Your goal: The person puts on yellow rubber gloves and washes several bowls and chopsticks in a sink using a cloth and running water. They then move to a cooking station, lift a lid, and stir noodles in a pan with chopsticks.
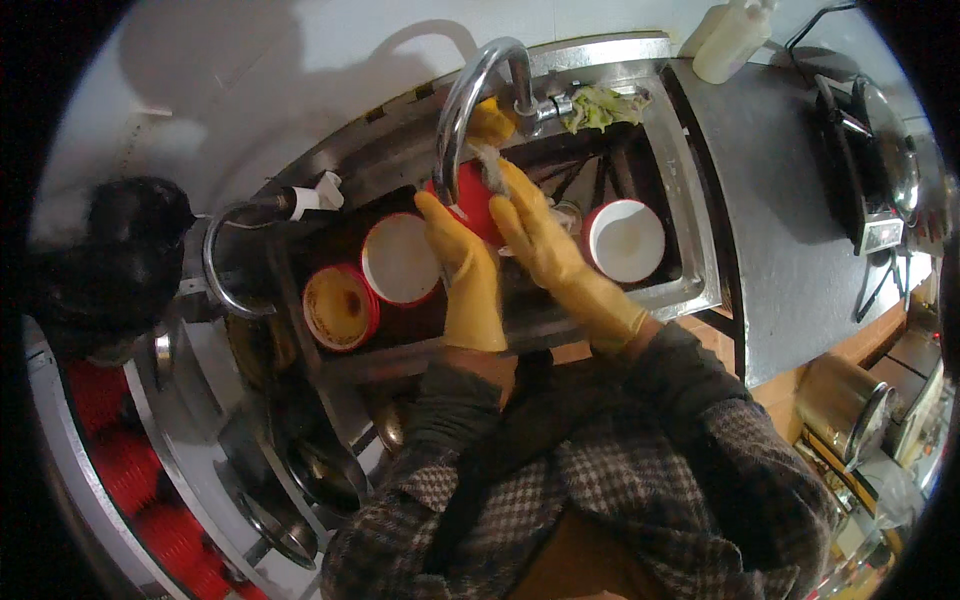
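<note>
Both my hands wear yellow rubber gloves and meet over the sink [700, 250], beneath the curved chrome tap [452, 125]. My left hand [467, 280] grips a red bowl [478, 205], tilted with its red outside showing. My right hand [545, 240] is against the bowl's other side, closed around a greyish scrubber [489, 168] partly hidden by the fingers. Left of my hands sit a red bowl with a white inside [395, 262] and another bowl with brown residue [338, 310]. To the right lies a white-lined red bowl [627, 243].
A yellow cloth-like item [490, 122] lies behind the tap, and a crumpled green-yellow piece [603, 108] rests on the back rim. On the steel counter [765, 220] stand a pale bottle [735, 45] and a scale [880, 235]. Stacked red items [125, 470] fill a lower-left shelf.
</note>
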Tool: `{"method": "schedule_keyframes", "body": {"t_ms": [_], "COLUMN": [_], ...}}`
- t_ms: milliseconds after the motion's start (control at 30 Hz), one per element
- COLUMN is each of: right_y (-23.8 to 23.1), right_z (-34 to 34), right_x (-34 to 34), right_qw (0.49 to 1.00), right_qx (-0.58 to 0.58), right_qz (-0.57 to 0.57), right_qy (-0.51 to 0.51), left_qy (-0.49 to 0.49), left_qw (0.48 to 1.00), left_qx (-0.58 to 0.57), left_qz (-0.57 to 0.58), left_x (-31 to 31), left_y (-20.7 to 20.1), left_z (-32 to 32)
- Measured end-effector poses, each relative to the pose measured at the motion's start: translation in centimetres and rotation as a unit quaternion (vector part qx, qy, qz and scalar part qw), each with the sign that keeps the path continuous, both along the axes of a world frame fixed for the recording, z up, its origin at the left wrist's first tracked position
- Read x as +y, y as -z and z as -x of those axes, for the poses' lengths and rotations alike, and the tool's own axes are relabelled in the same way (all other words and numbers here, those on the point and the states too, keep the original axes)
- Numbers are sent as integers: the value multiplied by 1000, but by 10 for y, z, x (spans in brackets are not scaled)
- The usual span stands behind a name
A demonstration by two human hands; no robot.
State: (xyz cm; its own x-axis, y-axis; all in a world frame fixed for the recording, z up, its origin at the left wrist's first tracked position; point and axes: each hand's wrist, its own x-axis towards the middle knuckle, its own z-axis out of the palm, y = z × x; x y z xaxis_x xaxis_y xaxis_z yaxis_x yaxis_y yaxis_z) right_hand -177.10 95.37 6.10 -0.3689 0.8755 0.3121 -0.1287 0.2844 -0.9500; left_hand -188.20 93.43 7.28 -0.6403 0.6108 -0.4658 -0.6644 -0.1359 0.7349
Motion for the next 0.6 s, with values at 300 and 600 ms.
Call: {"method": "schedule_keyframes", "body": {"t_ms": [300,600], "right_y": [0,-18], "right_z": [-3,-5], "right_x": [62,32], "right_qw": [993,901], "right_qx": [-92,-400], "right_qz": [76,-48], "right_qy": [-7,-161], "left_qy": [112,461], "left_qw": [964,886], "left_qx": [-172,-33], "left_qz": [-166,31], "left_x": [-7,-14], "left_y": [55,77], "left_z": [32,69]}}
